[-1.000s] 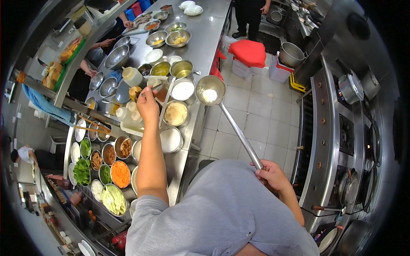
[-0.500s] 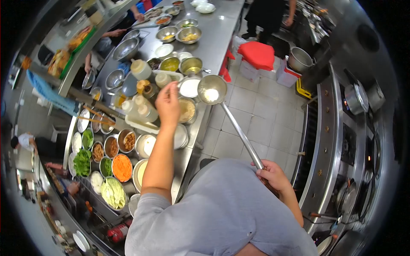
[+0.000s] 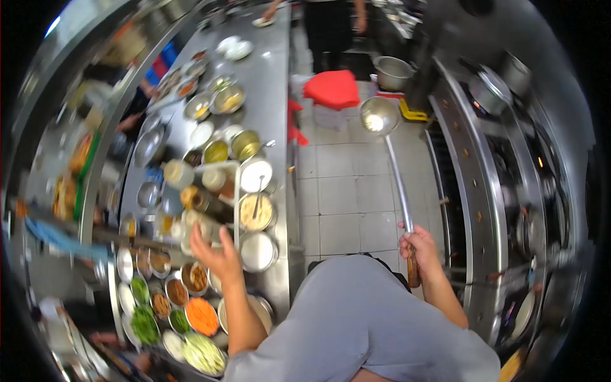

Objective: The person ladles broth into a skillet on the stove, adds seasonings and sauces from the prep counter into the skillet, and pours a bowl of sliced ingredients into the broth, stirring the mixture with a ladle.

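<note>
My right hand [image 3: 420, 251] grips the wooden-ended handle of a long metal ladle [image 3: 399, 175]. The ladle's round bowl is held out over the floor tiles, with bright glare inside it; its contents I cannot make out. My left hand [image 3: 219, 258] is empty, fingers spread, above the counter between the squeeze bottles [image 3: 178, 173] and the ingredient tins. Just beyond it, a spoon [image 3: 258, 200] rests in a bowl of tan granules [image 3: 254, 218]. Behind that is a bowl of white powder [image 3: 256, 173]; nearer stands a round metal lid or container [image 3: 258, 252].
Tins of shredded carrot [image 3: 202, 316], greens and cut cabbage [image 3: 204, 354] line the near left counter. A stove [image 3: 503, 172] with pots runs along the right. A red-covered bin [image 3: 331, 89] and a large pot [image 3: 393, 72] stand ahead, near a person in dark clothes [image 3: 328, 32].
My left hand has drawn back from the white powder bowl and its fingers have spread. The ladle has swung away from the counter to the right. My view has turned right.
</note>
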`<state>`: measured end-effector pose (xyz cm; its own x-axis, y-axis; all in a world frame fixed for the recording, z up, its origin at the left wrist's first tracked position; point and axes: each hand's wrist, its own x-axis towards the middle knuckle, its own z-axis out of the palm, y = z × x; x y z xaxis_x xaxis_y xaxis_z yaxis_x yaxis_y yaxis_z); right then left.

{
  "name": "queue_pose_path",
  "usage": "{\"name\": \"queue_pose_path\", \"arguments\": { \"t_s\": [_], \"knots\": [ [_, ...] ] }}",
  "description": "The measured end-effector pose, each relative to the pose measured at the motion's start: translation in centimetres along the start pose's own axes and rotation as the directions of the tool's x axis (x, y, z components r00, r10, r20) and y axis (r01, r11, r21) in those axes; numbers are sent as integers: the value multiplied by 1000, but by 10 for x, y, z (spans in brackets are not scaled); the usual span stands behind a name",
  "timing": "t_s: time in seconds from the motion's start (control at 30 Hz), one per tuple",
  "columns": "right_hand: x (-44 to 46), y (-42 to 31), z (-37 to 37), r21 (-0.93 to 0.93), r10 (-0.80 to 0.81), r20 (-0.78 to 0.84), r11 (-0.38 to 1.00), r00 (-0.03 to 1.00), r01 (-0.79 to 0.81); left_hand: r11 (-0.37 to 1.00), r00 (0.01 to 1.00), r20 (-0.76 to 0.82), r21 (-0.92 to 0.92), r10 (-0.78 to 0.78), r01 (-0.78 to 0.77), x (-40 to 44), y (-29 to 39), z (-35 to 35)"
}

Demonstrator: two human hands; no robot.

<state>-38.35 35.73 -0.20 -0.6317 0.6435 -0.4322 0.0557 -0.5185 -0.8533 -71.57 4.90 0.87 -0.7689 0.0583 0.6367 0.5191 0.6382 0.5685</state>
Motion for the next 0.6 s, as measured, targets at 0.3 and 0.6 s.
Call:
{"name": "queue_pose_path", "arguments": {
  "t_s": [0.3,0.6],
  "knots": [
    [-91,-6,-66,-86,-384,-807,829,450,553,844,806,515,-535,291,37,-44,64,53],
    [-271,50,-180,-255,-207,-965,584,-162,771,745,410,669,-665,620,-42,-110,140,57]
  ]
}}
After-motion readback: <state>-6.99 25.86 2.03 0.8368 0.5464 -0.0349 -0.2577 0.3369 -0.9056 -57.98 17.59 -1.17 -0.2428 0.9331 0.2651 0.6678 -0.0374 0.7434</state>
